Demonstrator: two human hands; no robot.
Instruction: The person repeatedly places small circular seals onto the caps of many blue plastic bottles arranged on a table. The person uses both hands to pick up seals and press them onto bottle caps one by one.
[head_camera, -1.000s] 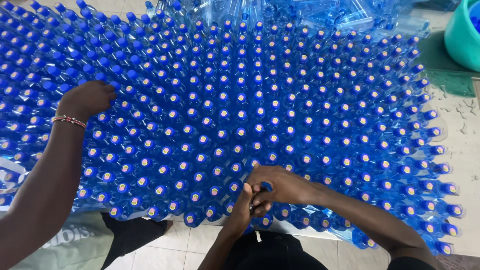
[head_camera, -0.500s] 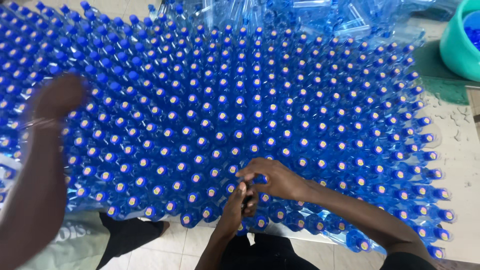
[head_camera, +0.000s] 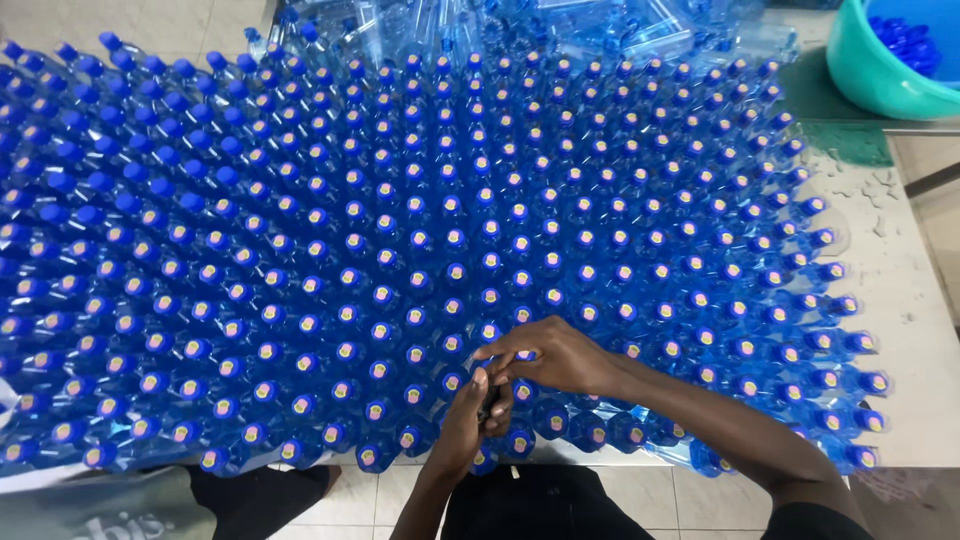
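Note:
Several rows of clear bottles with blue caps (head_camera: 450, 240) stand packed together on a white table (head_camera: 900, 320). Both of my hands meet at the near edge of this block. My left hand (head_camera: 462, 422) comes up from below, its fingers closed around the top of a bottle in the front rows. My right hand (head_camera: 556, 357) reaches in from the right and its fingertips pinch the blue cap on that same bottle (head_camera: 492, 400). The bottle's body is hidden under my hands.
A teal tub (head_camera: 872, 72) holding loose blue caps sits at the far right corner. Uncapped clear bottles (head_camera: 560, 25) lie piled behind the block. Tiled floor (head_camera: 330, 500) and a person's dark clothing (head_camera: 250, 495) show below the table edge.
A co-worker's arm with a bracelet, reaching over the bottles at the left, has pulled out of view. My two hands have stayed together at the near edge.

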